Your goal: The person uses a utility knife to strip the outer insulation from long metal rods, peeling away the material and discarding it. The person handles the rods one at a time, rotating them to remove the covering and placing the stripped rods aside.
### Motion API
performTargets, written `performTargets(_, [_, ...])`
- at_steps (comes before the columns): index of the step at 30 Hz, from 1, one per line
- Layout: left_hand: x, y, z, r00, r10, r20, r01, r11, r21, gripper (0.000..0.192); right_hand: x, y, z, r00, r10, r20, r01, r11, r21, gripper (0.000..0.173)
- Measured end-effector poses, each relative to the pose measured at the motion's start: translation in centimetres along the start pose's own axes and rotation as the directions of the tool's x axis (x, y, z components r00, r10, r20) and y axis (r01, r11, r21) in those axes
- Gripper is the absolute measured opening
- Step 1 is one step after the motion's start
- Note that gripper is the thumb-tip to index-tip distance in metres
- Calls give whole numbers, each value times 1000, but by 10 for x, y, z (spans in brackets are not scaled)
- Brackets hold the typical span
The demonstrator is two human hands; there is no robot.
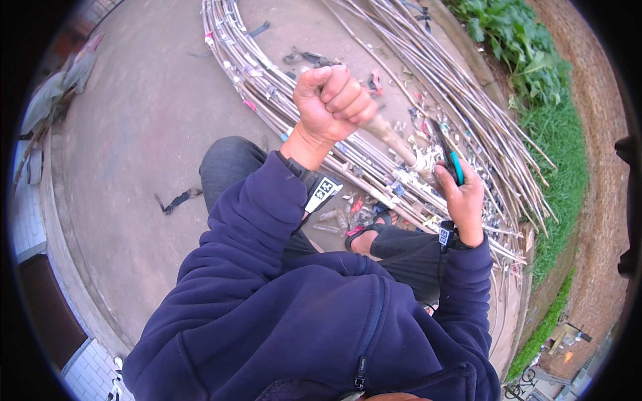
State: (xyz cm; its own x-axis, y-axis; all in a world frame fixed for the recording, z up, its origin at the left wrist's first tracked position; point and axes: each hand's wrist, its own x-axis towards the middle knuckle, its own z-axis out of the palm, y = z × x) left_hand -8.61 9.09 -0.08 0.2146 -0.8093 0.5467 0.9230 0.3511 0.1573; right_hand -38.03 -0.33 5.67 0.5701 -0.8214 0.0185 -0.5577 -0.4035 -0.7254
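Note:
My left hand (333, 100) is closed in a fist around a pale, blurred pole (388, 138). The pole slants down towards my right hand (459, 188), where shredded whitish wrapping (426, 159) clings to it. In my right hand is a utility knife (454, 163) with a teal and black handle, its dark end pointing up and away from me. Whether the right fingers also touch the pole cannot be told. Below both hands lies a long bundle of thin poles (273, 92), with scraps of tape and film stuck along it.
A second bundle of bare poles (451, 75) lies to the right, beside a concrete curb (471, 47), leafy plants (531, 55) and grass (551, 150). Torn scraps (351, 215) litter the ground near my sandalled foot (363, 240). A dark strip (178, 199) lies on the concrete at left.

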Motion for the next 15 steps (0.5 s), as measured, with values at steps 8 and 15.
performTargets(8, [1,-8,-11,860,183,-476,-143,983,119,43,-1,-45,32,991,-44,126,66,982,-178,39])
performTargets(15, [-12,-11,-44,115,505,-856,5,861,509,37,-1,10,69,984,-13,177,33,993,-110,45])
